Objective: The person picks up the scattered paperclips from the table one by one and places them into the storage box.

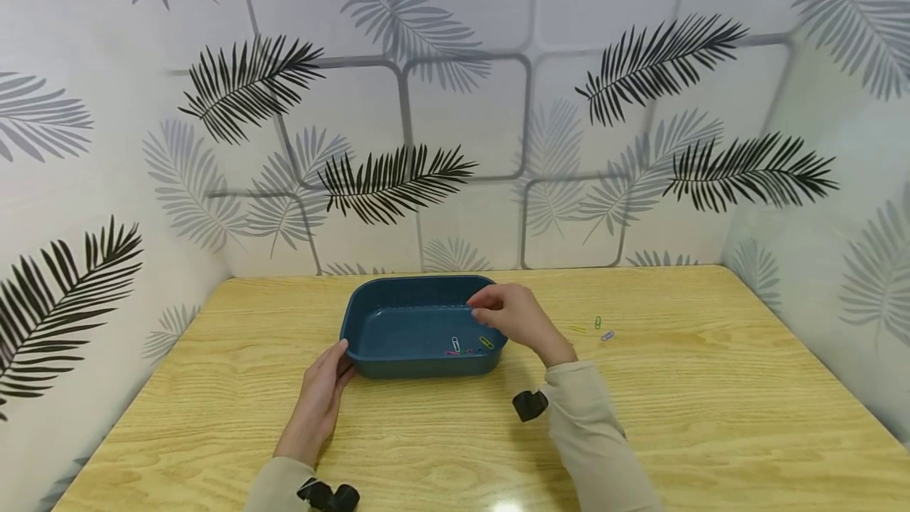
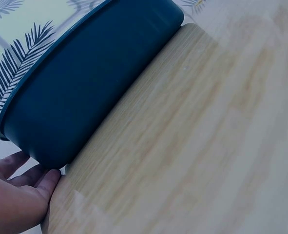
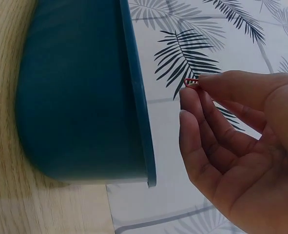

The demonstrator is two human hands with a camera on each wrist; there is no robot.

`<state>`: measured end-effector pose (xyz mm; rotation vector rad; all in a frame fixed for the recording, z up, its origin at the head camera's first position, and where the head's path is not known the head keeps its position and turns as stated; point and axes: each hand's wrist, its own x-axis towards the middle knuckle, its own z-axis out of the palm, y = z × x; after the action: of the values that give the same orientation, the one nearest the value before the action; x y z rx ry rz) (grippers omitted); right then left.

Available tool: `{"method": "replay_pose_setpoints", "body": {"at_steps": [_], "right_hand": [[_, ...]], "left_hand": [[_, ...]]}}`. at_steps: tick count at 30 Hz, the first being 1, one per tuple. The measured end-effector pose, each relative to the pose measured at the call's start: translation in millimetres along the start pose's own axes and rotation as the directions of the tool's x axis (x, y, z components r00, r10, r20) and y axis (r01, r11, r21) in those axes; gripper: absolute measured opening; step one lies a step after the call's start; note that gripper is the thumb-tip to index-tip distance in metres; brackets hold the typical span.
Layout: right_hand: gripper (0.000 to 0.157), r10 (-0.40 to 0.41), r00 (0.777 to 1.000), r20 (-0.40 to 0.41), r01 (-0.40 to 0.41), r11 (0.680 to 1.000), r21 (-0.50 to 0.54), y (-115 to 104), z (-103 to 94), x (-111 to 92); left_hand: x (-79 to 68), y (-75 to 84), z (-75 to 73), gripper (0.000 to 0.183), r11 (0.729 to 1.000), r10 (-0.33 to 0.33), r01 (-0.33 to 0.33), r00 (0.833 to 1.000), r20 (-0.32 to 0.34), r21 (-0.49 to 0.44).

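A dark teal plastic bin (image 1: 419,368) stands on the wooden table. At its near left corner my left hand (image 1: 323,389) holds it, thumb at the rim and fingers against the outer wall; the left wrist view shows those fingers (image 2: 17,168) low on the bin's end. Above the bin's right side, my right hand (image 1: 522,322) pinches a red paper clip (image 3: 190,81) between thumb and fingertips, higher than the rim. Inside the bin lie a white paper clip (image 1: 456,344), a yellow paper clip (image 1: 486,343) and several pink, red and blue ones near the front wall.
Right of the bin on the table (image 1: 711,401) lie a green paper clip (image 1: 598,322), a bluish-purple paper clip (image 1: 607,335) and yellow paper clips (image 1: 577,329). A leaf-patterned wall (image 1: 469,220) rises behind the table and along both sides.
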<state>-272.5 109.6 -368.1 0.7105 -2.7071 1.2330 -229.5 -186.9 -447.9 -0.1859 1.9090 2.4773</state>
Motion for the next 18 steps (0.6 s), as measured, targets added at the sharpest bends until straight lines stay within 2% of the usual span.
{"method": "replay_pose_setpoints", "body": {"at_steps": [18], "right_hand": [[0.014, -0.008, 1.0, 0.019, 0.008, 1.0, -0.004, -2.0, 3.6, 1.0]], "left_hand": [[0.8, -0.7, -0.2, 0.057, 1.0, -0.003, 0.003, 1.0, 0.001, 0.0]]}}
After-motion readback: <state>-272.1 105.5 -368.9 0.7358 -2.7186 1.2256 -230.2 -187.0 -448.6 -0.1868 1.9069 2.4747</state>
